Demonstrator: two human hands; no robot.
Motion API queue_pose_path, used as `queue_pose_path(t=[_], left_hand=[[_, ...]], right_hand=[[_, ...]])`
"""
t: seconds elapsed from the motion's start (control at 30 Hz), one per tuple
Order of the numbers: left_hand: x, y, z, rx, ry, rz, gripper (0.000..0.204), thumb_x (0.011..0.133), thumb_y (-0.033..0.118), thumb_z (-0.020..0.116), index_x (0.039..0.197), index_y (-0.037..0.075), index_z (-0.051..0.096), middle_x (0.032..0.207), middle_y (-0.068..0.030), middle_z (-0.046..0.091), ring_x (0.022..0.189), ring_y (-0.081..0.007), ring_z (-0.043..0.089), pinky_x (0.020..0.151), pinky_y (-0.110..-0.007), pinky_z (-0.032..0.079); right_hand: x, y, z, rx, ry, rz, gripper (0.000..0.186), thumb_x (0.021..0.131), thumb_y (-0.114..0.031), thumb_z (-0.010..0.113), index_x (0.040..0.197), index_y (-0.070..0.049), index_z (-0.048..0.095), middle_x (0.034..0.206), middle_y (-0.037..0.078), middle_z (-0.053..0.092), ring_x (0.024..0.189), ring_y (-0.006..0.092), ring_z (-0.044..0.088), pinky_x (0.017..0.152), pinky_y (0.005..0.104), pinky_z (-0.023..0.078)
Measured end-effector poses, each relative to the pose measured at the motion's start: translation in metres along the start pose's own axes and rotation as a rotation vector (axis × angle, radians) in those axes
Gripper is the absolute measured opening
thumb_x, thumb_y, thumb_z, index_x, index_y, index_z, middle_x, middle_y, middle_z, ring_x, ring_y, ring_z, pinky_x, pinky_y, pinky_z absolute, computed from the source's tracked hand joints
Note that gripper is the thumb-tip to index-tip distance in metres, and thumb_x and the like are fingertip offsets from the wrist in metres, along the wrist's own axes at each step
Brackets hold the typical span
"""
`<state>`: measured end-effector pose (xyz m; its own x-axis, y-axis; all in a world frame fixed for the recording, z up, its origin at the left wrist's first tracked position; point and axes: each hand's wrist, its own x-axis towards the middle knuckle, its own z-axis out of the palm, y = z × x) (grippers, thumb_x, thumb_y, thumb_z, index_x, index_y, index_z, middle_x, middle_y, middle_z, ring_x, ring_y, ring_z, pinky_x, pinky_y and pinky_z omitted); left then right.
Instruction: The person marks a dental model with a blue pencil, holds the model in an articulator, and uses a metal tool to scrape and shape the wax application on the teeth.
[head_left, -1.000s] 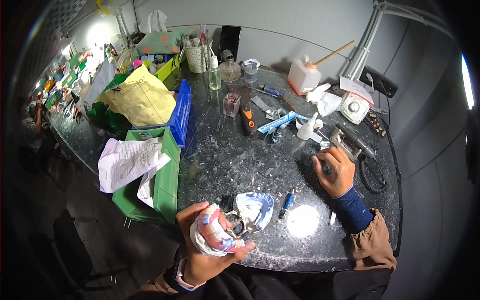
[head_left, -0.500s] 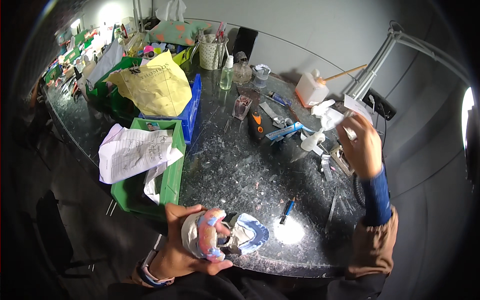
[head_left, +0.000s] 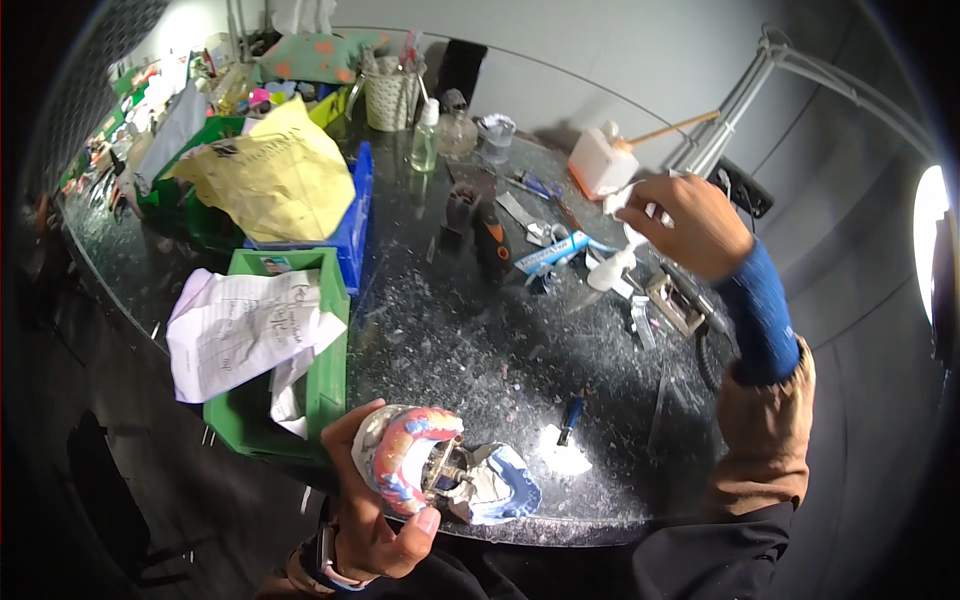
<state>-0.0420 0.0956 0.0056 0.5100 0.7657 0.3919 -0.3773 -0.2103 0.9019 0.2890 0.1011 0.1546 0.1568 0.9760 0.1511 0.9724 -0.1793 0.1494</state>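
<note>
My left hand (head_left: 375, 515) grips a hinged dental cast at the desk's front edge: an upper piece with a pink arch (head_left: 410, 445) faces up, joined by metal hardware to a pale piece with a blue arch (head_left: 500, 485). A blue pen-like tool (head_left: 572, 420) lies just behind, near a bright white patch. My right hand (head_left: 680, 218) is raised at the back right, fingers closed on a crumpled white tissue (head_left: 616, 200). Below it are a white squeeze bottle (head_left: 610, 267) and a metal-cradled handpiece (head_left: 680, 300).
Green bin (head_left: 325, 370) with papers and blue bin (head_left: 355, 230) under yellow paper stand at left. Spray bottle (head_left: 424, 140), orange-black tool (head_left: 492, 240), jug with orange liquid (head_left: 597, 160) and strips lie at the back. A lamp arm (head_left: 750, 90) rises at right. A cluttered bench extends far left.
My right hand has moved up and away from me to the tissue at the back right, its fingers closing there. My left hand still holds the cast, now turned somewhat.
</note>
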Motion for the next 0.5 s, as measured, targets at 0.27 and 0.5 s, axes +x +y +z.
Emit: queue_pose_path(t=[0.27,0.5], left_hand=[[0.012,-0.010,0.000,-0.127,-0.098,-0.093,0.085,0.073,0.022,0.056,0.140,-0.009,0.014,0.129,-0.0215,0.042,0.118,-0.0267,0.047,0.103,-0.037,0.033],[0.015,-0.002,0.011,-0.182,0.025,-0.287,0.097,0.065,0.033,0.060,0.143,-0.006,0.017,0.129,-0.0170,0.048,0.119,-0.0257,0.049,0.105,-0.037,0.033]], right_hand=[[-0.120,-0.012,0.064,0.389,-0.144,-0.030,0.016,0.075,-0.015,0.070,0.089,-0.009,0.065,0.091,0.008,0.063,0.078,0.0268,0.064,0.065,0.0348,0.051],[-0.138,-0.060,0.104,0.352,0.147,-0.323,0.029,0.068,-0.008,0.071,0.095,-0.019,0.069,0.097,-0.003,0.061,0.074,0.0160,0.053,0.056,0.0277,0.048]])
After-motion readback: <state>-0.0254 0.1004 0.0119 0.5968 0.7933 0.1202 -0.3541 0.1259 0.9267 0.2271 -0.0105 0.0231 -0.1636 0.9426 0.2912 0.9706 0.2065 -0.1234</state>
